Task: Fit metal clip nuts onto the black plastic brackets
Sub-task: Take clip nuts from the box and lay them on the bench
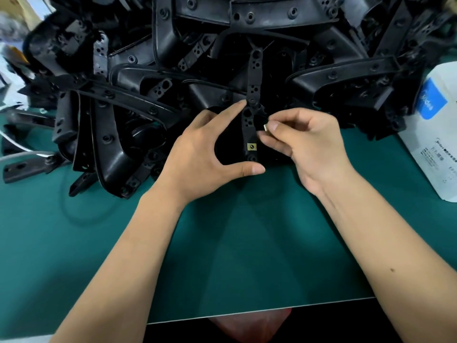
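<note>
Left hand [205,147] braces the black bracket [250,129] end to end: index fingertip on its upper end, thumb tip at the lower end near the tabletop [247,243]. Its fingers are spread and fairly straight, pressing rather than wrapped. The bracket lies roughly upright in the view, at the front edge of the heap.

One clip nut [251,146] already sits on the bracket's lower end, brass-coloured, hole showing.

Right hand [304,144] pinches a second clip nut [265,127] between thumb and index finger, just beside the bracket's right edge, about mid-length. Remaining fingers curled under.

Step in hand, my read: slide this nut on from the side. Do it well by:
- keeping the left-hand brace firm so the bracket doesn't twist
- feeding the open mouth of the clip squarely over the edge
- pushing until the holes line up, as on the fitted one

Can't tell the nut's orientation; it's mostly hidden by the fingertips.

Around: pile of black brackets [222,58] fills the back, crowding right up against the work spot, so loose parts could snag the wrist. White cable [19,149] at far left. White box [435,125] with blue label at far right, near the right forearm.
</note>
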